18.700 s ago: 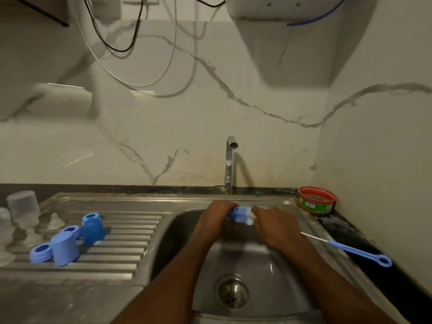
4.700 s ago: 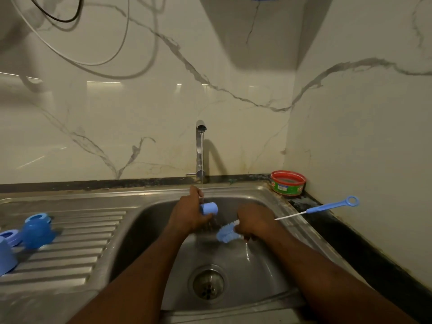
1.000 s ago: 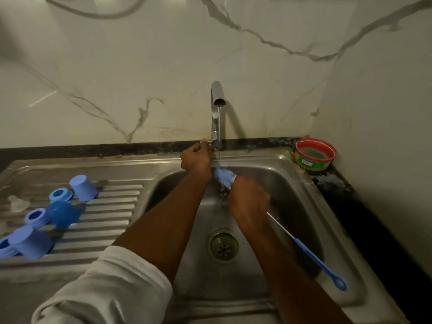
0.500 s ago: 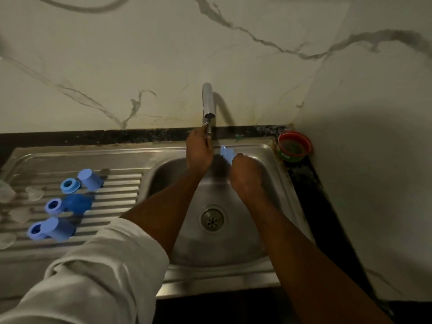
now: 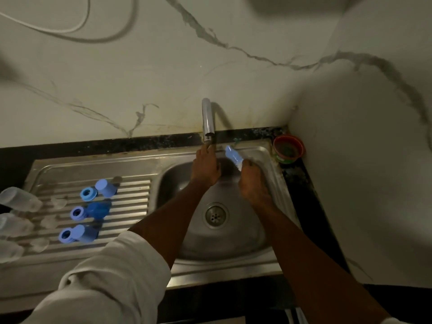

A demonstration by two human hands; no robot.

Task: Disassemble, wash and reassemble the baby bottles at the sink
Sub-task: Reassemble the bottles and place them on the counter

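While earlier scrubbing a cap, left hand point(image 5: 205, 169) now at tap point(image 5: 207, 120).

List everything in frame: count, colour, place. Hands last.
sink: 1, steel, centre; drain in its bowl
tap: 1, chrome, behind the bowl
drainboard: 1, ribbed steel, left of the bowl
caps: 3, blue, on the drainboard
collar rings: 3, blue, one beside each cap
bottles: 3 visible, clear, lying at the drainboard's left edge
teats: about 3, clear, between bottles and rings; blurred
tub: 1, red rim, back right corner
cables: 2 or so, on the wall
bottle brush: 1, blue head, over the bowl
left hand: reaching to the tap base
right hand: grips the brush
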